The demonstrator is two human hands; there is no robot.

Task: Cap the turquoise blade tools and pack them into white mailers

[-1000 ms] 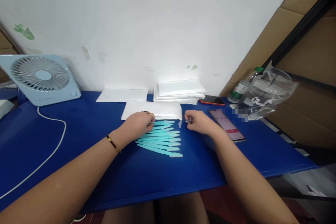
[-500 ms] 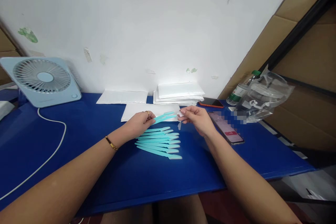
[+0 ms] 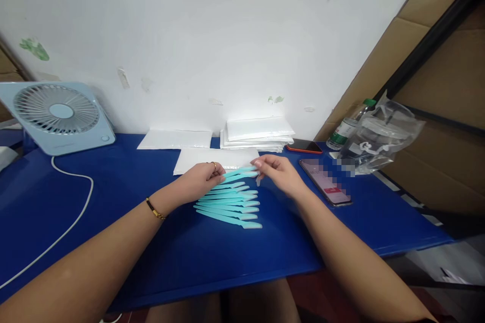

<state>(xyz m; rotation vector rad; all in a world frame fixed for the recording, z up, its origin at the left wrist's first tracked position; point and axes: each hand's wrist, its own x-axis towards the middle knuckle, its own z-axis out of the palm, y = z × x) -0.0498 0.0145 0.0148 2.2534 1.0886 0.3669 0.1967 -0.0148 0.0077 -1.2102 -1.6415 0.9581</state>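
My left hand [image 3: 202, 179] pinches the handle ends of a few turquoise razors [image 3: 238, 173] and holds them just above the blue table [image 3: 113, 212]. My right hand [image 3: 276, 174] is closed on the other, capped ends of those same razors. A row of several more turquoise razors [image 3: 229, 207] lies on the table just below both hands. A white padded envelope [image 3: 197, 157] lies right behind my hands.
A stack of white envelopes [image 3: 257, 133] and another flat one [image 3: 174, 139] lie by the wall. A phone [image 3: 325, 181] is right of my right hand, an orange-edged phone [image 3: 305, 147] behind it. A bottle [image 3: 346, 128], a plastic bag [image 3: 382, 136], a fan [image 3: 56, 116] and its cable [image 3: 71, 212] flank the table.
My left hand has lifted a few razors off the row. My right hand has come left from the table and closed on their free ends.
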